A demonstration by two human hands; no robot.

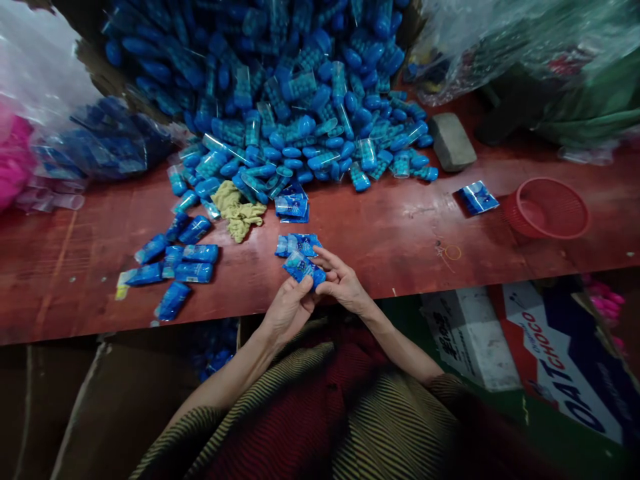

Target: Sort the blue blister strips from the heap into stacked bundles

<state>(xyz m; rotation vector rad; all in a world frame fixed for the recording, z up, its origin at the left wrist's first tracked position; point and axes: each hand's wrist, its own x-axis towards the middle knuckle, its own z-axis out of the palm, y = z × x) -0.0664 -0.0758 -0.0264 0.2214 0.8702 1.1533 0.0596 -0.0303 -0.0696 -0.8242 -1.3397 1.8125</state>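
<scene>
A small blue printed packet (304, 267) is held in front of me, just above the table's near edge. My left hand (291, 305) pinches its lower side with the thumb on top. At the packet's right end is my right hand (346, 285), its thumb and fingers closed on the edge and the index finger reaching along the far side. Whether anything is inside the packet, I cannot tell. Right behind it lie flat blue wrappers (283, 245), with a small stack of similar wrappers (293, 207) farther back. Several filled blue packets (194, 272) lie to the left.
A large heap of clear tubes with blue caps (300, 127) covers the back of the red table (390, 227). Nearby are a yellow cloth (239, 212), a grey block (453, 142), another wrapper stack (478, 198) and a red basket (547, 208). Printed cartons (550, 360) stand below, right.
</scene>
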